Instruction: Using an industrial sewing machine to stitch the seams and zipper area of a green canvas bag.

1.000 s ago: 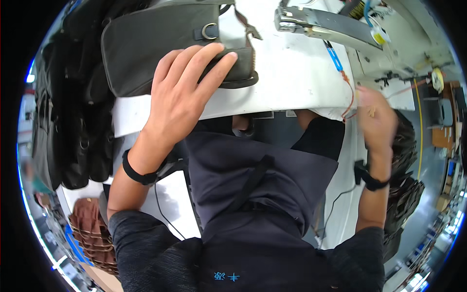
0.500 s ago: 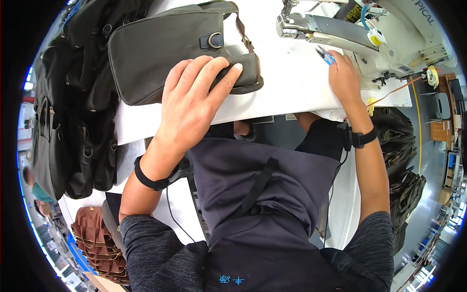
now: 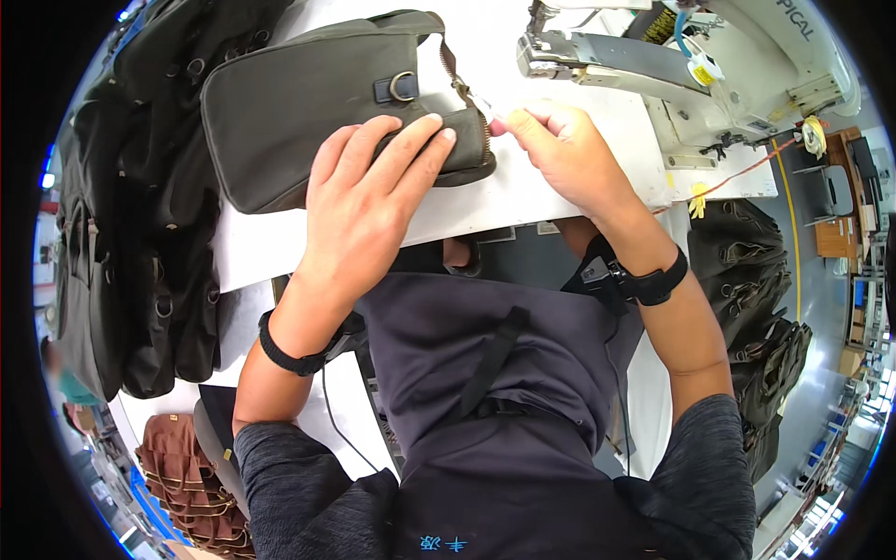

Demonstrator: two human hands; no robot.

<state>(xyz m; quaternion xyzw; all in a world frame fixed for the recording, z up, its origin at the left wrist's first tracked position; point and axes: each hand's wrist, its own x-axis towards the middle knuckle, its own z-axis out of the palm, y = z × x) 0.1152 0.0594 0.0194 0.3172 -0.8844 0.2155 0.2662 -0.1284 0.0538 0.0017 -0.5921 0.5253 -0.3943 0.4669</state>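
Observation:
A dark olive bag (image 3: 299, 112) with a D-ring tab (image 3: 397, 87) lies on the white table in front of me. My left hand (image 3: 373, 182) rests on its near right corner, fingers spread and pressing it down. Along the bag's right end runs a zipper (image 3: 455, 73) with brown tape and metal teeth. My right hand (image 3: 565, 149) is at that end, its thumb and fingers pinched together beside the zipper. A silvery tip (image 3: 481, 105) shows at its fingertips, seemingly from the thread snips; their handles are hidden in my hand.
A sewing machine (image 3: 616, 61) stands at the far right of the white table (image 3: 560, 86). Dark bags (image 3: 140, 205) are heaped on my left, and more dark bags (image 3: 747, 271) hang on the right. Brown bags (image 3: 182, 467) are stacked at the lower left.
My right hand has moved left from beside the sewing machine to the zipper end of the bag. The blue snips handles no longer show. My left hand stays on the bag.

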